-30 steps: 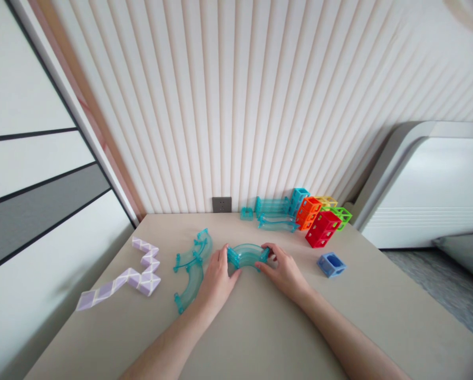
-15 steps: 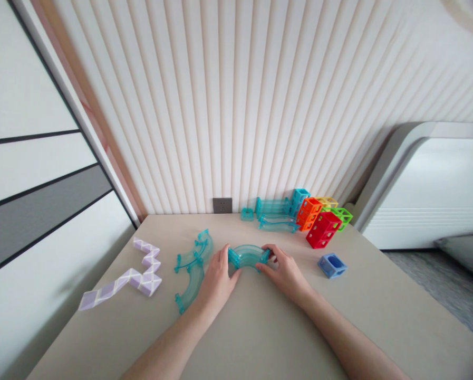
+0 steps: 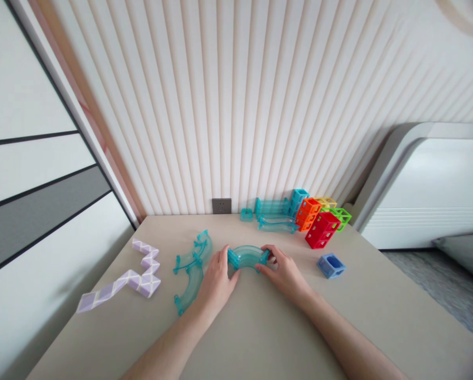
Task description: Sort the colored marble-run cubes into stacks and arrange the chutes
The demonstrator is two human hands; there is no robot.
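Step in hand: a two-handed grip on one clear teal curved track piece (image 3: 247, 255). It sits on the worktop (image 3: 260, 332) in front of the wall socket (image 3: 222, 205) and slightly right of it, arch bulging toward the socket.

Left hand (image 3: 216, 282): fingers closed narrow on the piece's left end. Right hand (image 3: 284, 272): pinched on its right end. Can't tell if the piece is resting flat or lifted a hair.

Other items, all placed off the socket:
- Front-left: joined curved track pieces (image 3: 191, 266), just beside the left hand, apart from the held piece.
- Further front-left: purple folding snake puzzle (image 3: 121, 277).
- Right, along the wall: straight track pieces (image 3: 273, 216), then a cluster of coloured blocks (image 3: 322, 229).
- Front-right: lone blue block (image 3: 330, 265), near the right hand, not touching.

My read: any next move calls for an even grip on both ends, and the end connectors would need to line up square.
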